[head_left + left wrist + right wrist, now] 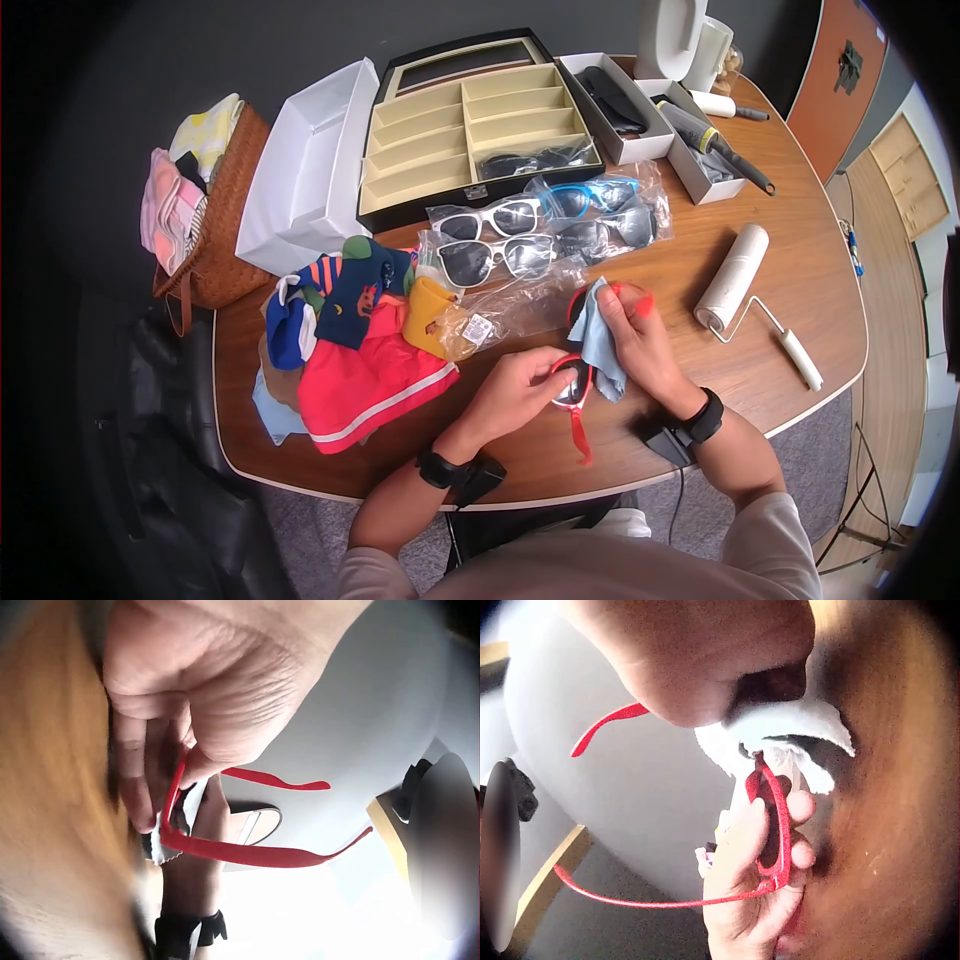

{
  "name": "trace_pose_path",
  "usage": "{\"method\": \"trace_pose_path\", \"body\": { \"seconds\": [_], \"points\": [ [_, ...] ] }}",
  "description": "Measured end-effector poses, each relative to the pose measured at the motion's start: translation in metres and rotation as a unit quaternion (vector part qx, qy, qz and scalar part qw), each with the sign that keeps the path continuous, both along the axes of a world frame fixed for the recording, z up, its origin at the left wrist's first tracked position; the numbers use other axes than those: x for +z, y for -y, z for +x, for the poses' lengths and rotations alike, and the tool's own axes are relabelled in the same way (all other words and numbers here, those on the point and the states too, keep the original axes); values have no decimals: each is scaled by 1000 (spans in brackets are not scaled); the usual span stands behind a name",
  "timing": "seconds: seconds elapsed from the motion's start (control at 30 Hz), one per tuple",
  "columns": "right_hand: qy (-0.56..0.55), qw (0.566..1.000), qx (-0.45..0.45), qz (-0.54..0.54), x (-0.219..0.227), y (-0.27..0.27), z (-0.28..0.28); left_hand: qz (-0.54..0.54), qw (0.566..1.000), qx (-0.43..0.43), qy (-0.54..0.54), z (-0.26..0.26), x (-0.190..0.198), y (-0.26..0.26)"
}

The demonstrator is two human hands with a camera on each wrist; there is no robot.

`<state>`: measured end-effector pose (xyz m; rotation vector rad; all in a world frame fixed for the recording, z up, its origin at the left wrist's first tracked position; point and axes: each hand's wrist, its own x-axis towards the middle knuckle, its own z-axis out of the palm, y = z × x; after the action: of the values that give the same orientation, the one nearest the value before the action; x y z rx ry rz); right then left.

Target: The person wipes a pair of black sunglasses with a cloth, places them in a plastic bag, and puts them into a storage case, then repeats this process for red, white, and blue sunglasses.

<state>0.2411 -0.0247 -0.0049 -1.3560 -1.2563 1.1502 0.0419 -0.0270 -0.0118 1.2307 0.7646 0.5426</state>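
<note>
The red glasses (579, 438) are hovering over the table (790, 230), on the near side of the case (415, 150), and both hands are gripping, a little apart. The left hand (512, 393) is pinching the rim around one lens between thumb and fingers, seemingly to steady the frame. The right hand (640, 340) is clamping the cloth (600, 345) around the frame's other side, perhaps so fabric rather than bare skin is meeting it. The temples are sticking out open towards the person, probably leaving the lenses easier to reach. Just in front of the case, the white glasses (467, 262) and blue glasses (572, 200) are lying in clear bags, which are likely shielding them from scratches. A flat bag (520, 310) is resting nearer the person, and clothes (375, 385) are heaping up to the case's near left, seemingly pushed aside to free working room. Left of the case the white box (310, 160) is sitting open, with the basket (225, 220) standing beyond it; off to the case's near right, a roller (738, 275) is lying on its side.
</note>
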Motion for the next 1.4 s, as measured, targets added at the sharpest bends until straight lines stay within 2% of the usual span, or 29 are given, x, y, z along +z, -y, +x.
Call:
{"method": "trace_pose_path", "body": {
  "seconds": [0.13,0.23,0.27,0.37,0.4,0.5,0.6,0.73,0.83,0.93,1.03,1.13,1.23,1.33,1.4],
  "points": [
    [-95,994,-48,36,3,-1,-7,30,997,75,1,1,-3,-2],
    [-92,995,-3,-35,12,-1,4,39,991,125,32,-2,-2,-10],
    [-86,996,22,-1,9,-2,4,2,990,140,32,-4,0,-10],
    [-103,988,113,-32,12,4,-2,-9,980,195,25,-3,-10,-9],
    [-117,981,132,-86,20,8,-5,-5,979,197,48,-1,-6,-8],
    [-21,991,117,-54,9,8,-9,-16,980,188,70,1,2,-4],
    [8,996,73,-46,1,4,-6,18,987,156,29,-1,2,-5],
    [52,996,54,-38,-4,2,-3,32,990,130,52,0,2,-4],
    [18,999,28,-9,0,3,-7,60,991,116,35,-1,0,-2],
    [-13,998,34,-41,9,4,-9,93,990,101,10,-3,1,-3],
    [76,994,70,-32,1,2,-2,115,990,88,3,-3,7,-2],
    [65,992,80,-67,7,3,-2,110,991,80,18,-1,8,-1],
    [102,989,101,-44,1,2,1,90,992,73,40,1,7,1],
    [62,995,74,9,1,6,-4,84,994,62,36,0,5,1],
    [125,986,113,-6,0,5,0,87,993,75,27,2,3,2]
  ]
}}
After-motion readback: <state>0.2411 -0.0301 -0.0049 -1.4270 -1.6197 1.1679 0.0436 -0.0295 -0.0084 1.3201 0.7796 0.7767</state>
